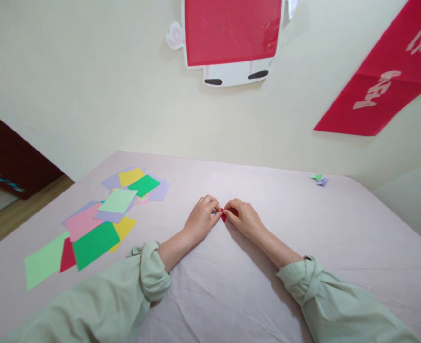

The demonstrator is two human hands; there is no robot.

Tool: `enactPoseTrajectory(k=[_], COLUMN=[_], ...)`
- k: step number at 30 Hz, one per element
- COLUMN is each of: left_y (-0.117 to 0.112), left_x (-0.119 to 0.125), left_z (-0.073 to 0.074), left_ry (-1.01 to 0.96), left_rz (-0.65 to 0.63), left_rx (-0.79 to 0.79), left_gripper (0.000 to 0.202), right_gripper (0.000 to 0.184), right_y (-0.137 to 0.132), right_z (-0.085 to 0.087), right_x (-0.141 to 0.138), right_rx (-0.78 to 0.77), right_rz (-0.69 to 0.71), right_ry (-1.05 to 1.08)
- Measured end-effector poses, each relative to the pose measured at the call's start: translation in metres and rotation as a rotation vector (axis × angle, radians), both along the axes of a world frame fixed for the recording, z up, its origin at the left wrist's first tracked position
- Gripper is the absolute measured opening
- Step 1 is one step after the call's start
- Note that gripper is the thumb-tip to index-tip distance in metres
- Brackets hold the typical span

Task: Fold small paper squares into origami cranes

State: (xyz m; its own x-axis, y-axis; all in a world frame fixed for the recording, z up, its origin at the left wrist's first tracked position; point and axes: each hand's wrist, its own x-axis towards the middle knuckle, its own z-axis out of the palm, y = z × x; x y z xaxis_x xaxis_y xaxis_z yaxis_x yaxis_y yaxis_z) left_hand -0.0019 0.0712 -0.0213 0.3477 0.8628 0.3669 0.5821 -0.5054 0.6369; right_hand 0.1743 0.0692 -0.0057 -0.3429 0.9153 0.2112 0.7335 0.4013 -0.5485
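Note:
A small piece of folded red paper (223, 216) is pinched between my two hands, just above or on the pale cloth in the middle. My left hand (202, 215) grips its left side with thumb and fingertips. On the other side, my right hand (245, 217) holds it the same way, thumb and fingers closed. Fingertips cover much of the paper, so its full folded shape is hidden.
Loose coloured paper sheets (96, 245) lie overlapping on the left of the cloth-covered table (203, 295). Small folded green and purple paper pieces (319, 179) sit at the far right edge. Behind stands a wall (132, 105) with red decorations (232, 33).

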Motion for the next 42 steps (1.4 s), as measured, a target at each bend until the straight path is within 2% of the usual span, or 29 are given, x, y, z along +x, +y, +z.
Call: enactPoseTrajectory(k=[8,19,24,29,34,37,42], left_y=[0.002,0.002,-0.001,-0.01,-0.02,-0.024,-0.028], left_x=[0.002,0.003,0.002,-0.003,-0.006,-0.007,-0.01], left_z=[-0.001,-0.005,-0.002,0.008,0.013,0.01,0.005], left_ry=[0.029,0.078,0.105,0.135,0.26,0.299,0.314], left_rz=[0.063,0.073,0.057,0.031,-0.039,-0.086,-0.088], left_rx=[-0.029,0.023,0.04,0.047,0.063,0.081,0.096], left_gripper=[0.012,0.008,0.006,0.006,0.015,0.025,0.035], right_gripper=[0.014,0.011,0.009,0.01,0.01,0.009,0.009], right_y=[-0.001,0.0,-0.001,-0.002,-0.003,-0.004,-0.004], right_z=[0.003,0.002,0.001,0.001,0.003,0.004,0.004], right_x=[-0.004,-0.005,-0.006,-0.007,-0.007,-0.007,-0.007], right_rx=[-0.038,-0.036,-0.02,-0.013,-0.018,-0.02,-0.024], right_rz=[-0.039,-0.058,-0.072,-0.094,-0.101,-0.098,-0.099], right_ry=[0.02,-0.009,-0.038,-0.048,-0.055,-0.057,-0.079])
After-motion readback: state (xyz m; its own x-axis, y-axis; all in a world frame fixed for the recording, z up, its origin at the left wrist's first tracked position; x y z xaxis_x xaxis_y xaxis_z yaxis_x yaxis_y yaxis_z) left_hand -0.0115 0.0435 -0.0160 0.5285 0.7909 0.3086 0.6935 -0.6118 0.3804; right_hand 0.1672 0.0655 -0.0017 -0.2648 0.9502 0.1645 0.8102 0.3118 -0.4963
